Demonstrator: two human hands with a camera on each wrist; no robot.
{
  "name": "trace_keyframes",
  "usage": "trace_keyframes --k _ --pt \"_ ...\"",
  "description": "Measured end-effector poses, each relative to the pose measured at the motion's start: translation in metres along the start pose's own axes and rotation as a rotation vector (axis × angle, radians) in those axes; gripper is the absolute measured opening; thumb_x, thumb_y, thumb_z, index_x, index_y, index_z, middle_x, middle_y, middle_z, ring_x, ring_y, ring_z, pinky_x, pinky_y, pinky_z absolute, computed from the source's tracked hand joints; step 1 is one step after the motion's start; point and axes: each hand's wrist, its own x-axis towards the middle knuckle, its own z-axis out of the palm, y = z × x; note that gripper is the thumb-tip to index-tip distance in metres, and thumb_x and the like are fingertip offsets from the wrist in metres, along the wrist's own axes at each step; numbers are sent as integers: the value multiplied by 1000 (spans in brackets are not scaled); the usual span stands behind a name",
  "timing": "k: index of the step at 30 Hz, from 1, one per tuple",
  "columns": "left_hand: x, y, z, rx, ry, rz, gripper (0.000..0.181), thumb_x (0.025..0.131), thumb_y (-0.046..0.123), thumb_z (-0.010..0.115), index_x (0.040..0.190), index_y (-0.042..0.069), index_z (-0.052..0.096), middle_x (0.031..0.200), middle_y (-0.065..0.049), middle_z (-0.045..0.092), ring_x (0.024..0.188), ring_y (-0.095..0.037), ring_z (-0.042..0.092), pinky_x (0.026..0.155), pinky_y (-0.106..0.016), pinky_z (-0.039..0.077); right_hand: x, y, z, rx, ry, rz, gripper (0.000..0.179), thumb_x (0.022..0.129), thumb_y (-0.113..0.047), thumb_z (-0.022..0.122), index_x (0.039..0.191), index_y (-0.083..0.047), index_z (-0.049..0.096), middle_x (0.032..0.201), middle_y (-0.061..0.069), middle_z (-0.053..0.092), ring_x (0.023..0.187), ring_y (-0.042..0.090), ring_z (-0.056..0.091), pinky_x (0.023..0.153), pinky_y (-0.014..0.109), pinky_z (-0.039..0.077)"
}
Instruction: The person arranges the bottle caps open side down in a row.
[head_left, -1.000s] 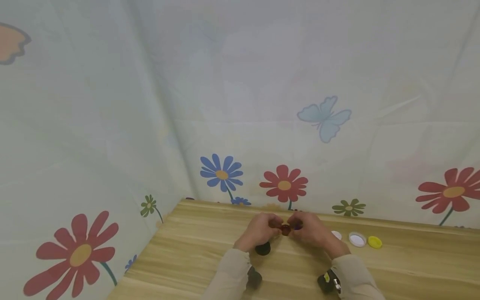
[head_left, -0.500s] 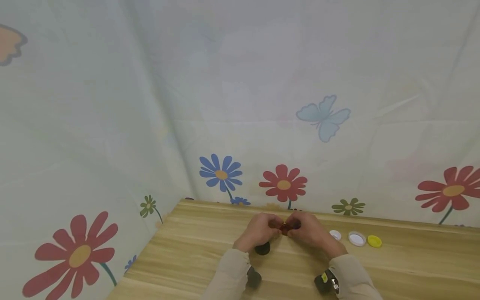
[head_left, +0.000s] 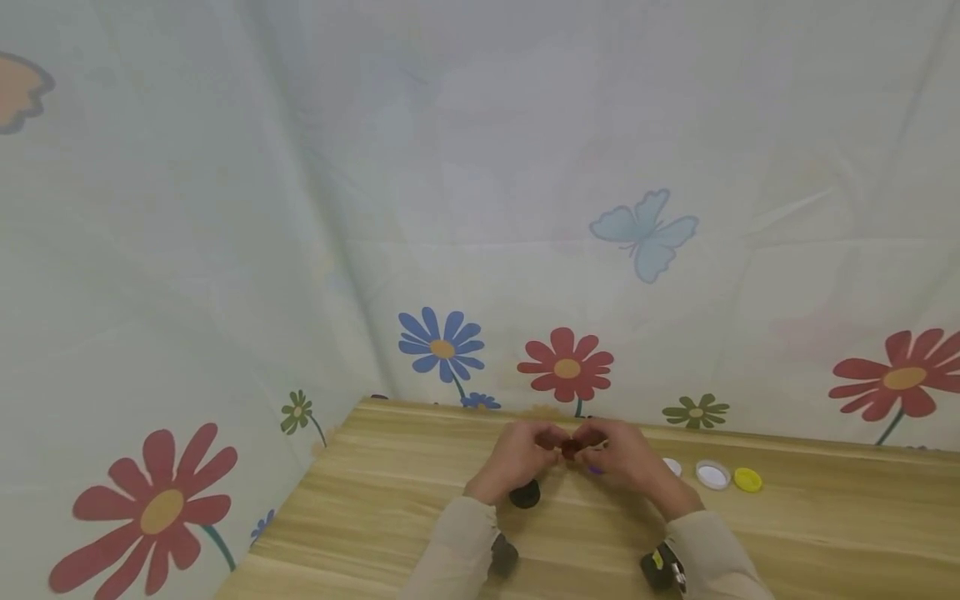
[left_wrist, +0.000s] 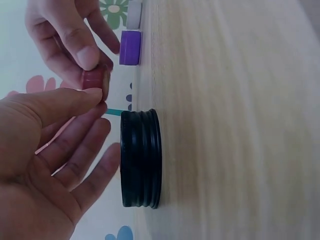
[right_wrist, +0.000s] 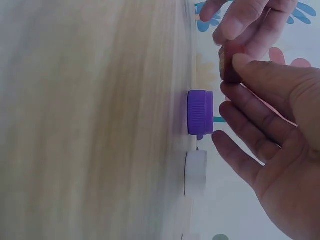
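Fingers [right_wrist: 252,107] of left hand [left_wrist: 37,172] and right hand [right_wrist: 285,155] in narrow pinch; red cap [left_wrist: 93,79] between

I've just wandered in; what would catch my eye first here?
Probably the flowered backdrop, which fills most of the head view. Below it, over the wooden table, the left hand and the right hand meet, both pinching a small red piece. On the table, a purple cap stands out by the right hand, and a bright yellow lid lies farther right in the head view.
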Motion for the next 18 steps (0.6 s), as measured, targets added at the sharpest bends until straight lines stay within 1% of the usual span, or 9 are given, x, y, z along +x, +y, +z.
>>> trace_keyframes --k 4,9,13,15,18 --pt "-2 0 -2 -43 9 3 27 81 -2 71 105 11 74 97 3 72 91 -13 66 78 -23 51 -2 -2 -2 25 9 15 13 86 -8 71 98 -12 70 100 2 71 94 21 64 78 36 54" --pt "-3 -1 -3 -52 24 11 25 82 2 73 104 15 74 95 9 71 89 -10 65 77 -22 51 -5 -5 -4 61 31 16 12 86 -13 73 98 -13 70 100 2 71 93 20 65 80 37 54" --pt "-5 -1 -4 -71 28 43 23 82 3 74 102 14 74 94 9 71 87 -9 65 76 -21 52 -9 -7 -5 104 27 16 12 87 -12 72 98 -11 69 100 4 70 92 23 66 72 32 56" --pt "-6 -1 -4 -70 33 60 22 82 4 75 102 15 74 94 10 71 87 -9 65 76 -22 52 -11 -8 -6 111 23 14 11 88 -11 72 98 -11 69 99 3 70 92 24 67 69 28 55" --pt "-7 0 -5 -54 39 84 21 82 6 76 101 16 74 93 11 71 87 -10 65 76 -24 52 -12 -8 -6 101 22 1 9 89 -13 71 98 -13 70 97 -1 70 94 24 66 67 25 54"
